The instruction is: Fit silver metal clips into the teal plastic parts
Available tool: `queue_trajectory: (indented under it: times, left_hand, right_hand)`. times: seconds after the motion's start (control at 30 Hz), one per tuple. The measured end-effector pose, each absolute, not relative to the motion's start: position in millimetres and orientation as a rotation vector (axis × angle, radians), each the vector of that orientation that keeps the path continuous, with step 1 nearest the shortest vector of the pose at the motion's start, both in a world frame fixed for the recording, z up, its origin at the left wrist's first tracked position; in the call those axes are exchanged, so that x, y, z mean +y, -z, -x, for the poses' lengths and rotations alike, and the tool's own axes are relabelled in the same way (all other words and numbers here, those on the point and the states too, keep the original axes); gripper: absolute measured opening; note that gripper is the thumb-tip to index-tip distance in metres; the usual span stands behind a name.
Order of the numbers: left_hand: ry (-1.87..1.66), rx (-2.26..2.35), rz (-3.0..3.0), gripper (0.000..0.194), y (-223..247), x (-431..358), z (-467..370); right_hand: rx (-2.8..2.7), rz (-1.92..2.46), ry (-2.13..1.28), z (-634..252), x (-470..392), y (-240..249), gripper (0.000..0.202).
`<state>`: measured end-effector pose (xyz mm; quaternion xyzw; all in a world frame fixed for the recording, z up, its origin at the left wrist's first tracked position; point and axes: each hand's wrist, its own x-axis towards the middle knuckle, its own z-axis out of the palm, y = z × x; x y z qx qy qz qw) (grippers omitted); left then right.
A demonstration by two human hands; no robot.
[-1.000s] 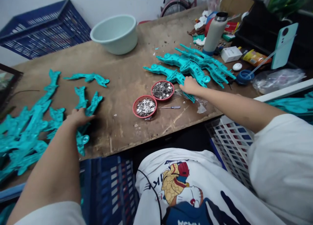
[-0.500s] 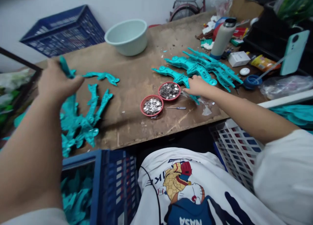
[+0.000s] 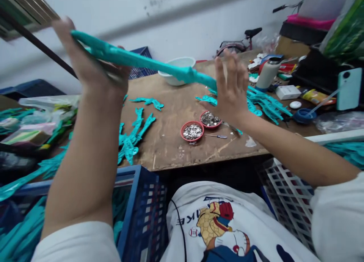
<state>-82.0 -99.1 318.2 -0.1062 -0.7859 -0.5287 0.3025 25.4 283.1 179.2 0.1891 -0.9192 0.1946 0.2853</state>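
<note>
Teal piece (image 3: 159, 67): aloft over the table (image 3: 167, 154), partly blocking the basin (image 3: 183, 61).
Left hand (image 3: 88, 66): clasping one end.
Right hand (image 3: 231, 85): meeting the other end, fingers raised, grip unclear.
Red baskets (image 3: 184, 137): side by side, near a screwdriver (image 3: 222, 136).

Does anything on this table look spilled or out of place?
Yes, slightly. A crumpled clear plastic scrap lies loose near the front edge of the table, looking like litter. Pale bits sit just outside the nearer red basket; they may be spilled, but are too small to identify.
</note>
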Motion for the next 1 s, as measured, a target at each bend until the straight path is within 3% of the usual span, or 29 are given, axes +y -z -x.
queue_trajectory:
  times: [0.07, 0.17, 0.3, 0.37, 0.53, 0.63, 0.7, 0.83, 1.0]
  left_hand:
    - [1.786, -1.849, 0.161, 0.072, -306, -76, 54]
    - [1.917, -1.801, 0.247, 0.059, -282, -49, 11]
    - [1.673, -2.161, 0.452, 0.092, -222, -16, -38]
    - [1.488, -2.359, 0.495, 0.09, -187, 1, -58]
    - [0.804, -2.739, 0.572, 0.089, -140, 28, -127]
    - [0.18, -3.199, 0.936, 0.069, -142, 37, -173]
    - [-0.119, -3.255, 1.375, 0.058, -139, 47, -192]
    - [-0.34, -3.036, 1.669, 0.079, -109, 70, -178]
    - [-0.505, -3.242, 1.485, 0.099, -70, 74, -119]
  right_hand:
    - [-2.483, -0.575, -0.628, -18, 295, -191, 0.091]
    - [-2.553, -0.696, -0.944, -7, 309, -187, 0.071]
    - [-2.489, -0.785, -1.43, -19, 299, -162, 0.069]
    - [-2.513, -0.822, -1.512, -30, 288, -153, 0.062]
    - [-2.726, -0.755, -1.184, -33, 294, -133, 0.048]
    - [-3.107, -0.702, -0.844, -27, 309, -102, 0.038]
    - [-3.335, -0.748, -0.577, -29, 312, -75, 0.037]
    - [-3.469, -0.873, -0.274, -35, 296, -34, 0.053]
    - [-3.235, -1.217, -0.397, 3, 295, -22, 0.05]
